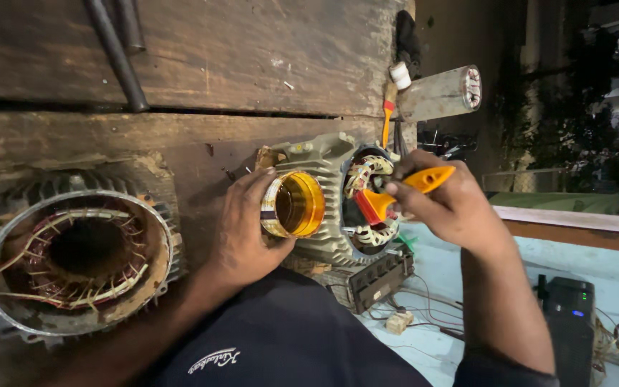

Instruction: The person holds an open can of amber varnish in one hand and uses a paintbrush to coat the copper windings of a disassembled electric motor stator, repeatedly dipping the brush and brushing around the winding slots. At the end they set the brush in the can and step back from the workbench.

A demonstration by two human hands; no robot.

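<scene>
Over the grey motor housing (324, 193), our left hand (241, 229) is clamped around one cup of amber liquid (294, 205), just beside the windings. Our right hand (453, 204) grips one orange-handled brush (395, 192), bristles touching the coils. We count two stators; the second (77, 258) lies well apart.

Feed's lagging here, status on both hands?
Left hand grips amber tape roll. Right hand holds orange tool at stator windings. Nothing blocking.

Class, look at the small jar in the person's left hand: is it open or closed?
Open. The jar in the left hand has no lid, and its mouth shows amber liquid inside.
</scene>
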